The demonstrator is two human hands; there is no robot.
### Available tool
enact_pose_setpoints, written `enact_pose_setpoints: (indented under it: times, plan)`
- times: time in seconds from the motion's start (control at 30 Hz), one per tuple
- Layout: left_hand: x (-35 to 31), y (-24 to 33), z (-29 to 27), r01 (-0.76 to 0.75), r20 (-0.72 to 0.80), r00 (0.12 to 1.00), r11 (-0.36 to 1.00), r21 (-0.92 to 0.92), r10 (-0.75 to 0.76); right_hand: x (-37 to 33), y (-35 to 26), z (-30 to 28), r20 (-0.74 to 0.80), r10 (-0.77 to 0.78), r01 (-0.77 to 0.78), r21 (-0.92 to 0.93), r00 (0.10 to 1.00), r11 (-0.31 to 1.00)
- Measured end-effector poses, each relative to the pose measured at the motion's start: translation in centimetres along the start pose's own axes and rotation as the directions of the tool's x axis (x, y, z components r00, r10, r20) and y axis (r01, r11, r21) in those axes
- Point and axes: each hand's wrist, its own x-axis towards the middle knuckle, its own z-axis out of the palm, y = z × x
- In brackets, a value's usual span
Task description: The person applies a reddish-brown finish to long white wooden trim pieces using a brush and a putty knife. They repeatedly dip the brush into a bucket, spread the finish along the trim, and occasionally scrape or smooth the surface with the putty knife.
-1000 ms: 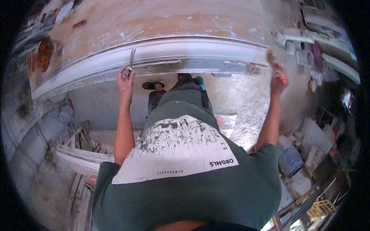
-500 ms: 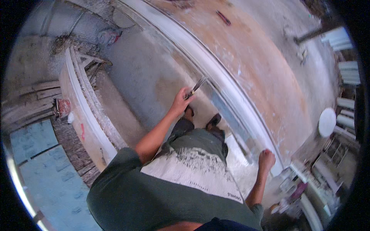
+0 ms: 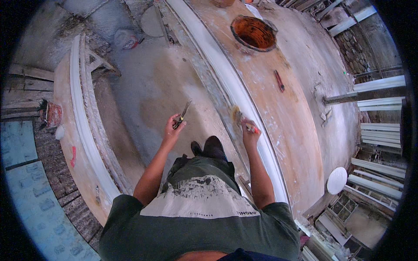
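Observation:
My left hand is closed round the dark handle of a tool with a narrow blade, which looks like a scraper or putty knife; its tip points up and away from me, over the floor. My right hand grips a brush with pale bristles and some red at its handle end. The bristles are at the near edge of a long white moulding, which runs along the edge of a brown-stained worktop. Whether they touch it, I cannot tell.
On the worktop lie a bucket with an orange-brown inside and a red utility knife. To the left stands another bench with a white strip and a red pot beside it. A round white disc sits at the right.
My right hand has moved up and left to the moulding, and the brush now shows in it. My left hand has drawn left and down, taking the bladed tool away from the moulding.

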Motion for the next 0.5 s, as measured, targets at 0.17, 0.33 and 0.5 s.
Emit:
enact_pose_setpoints:
  times: [0.17,0.33,0.5]
  plan:
    - [4.8,0.7,-4.9,0.077,-0.136,0.987,0.992,-0.102,-0.09,11.1,-3.8,13.1,-0.006,-0.021,0.022,0.161,1.0,0.987]
    - [14.8,4.2,-8.8,0.102,-0.169,0.979,0.992,-0.077,-0.114,23.3,-8.5,25.7,-0.045,-0.117,0.124,0.211,0.992,0.969]
    - [26.9,5.3,-12.1,-0.062,-0.174,0.983,0.998,0.021,0.065,34.0,-12.4,39.8,-0.098,-0.131,0.159,0.384,0.987,0.909]
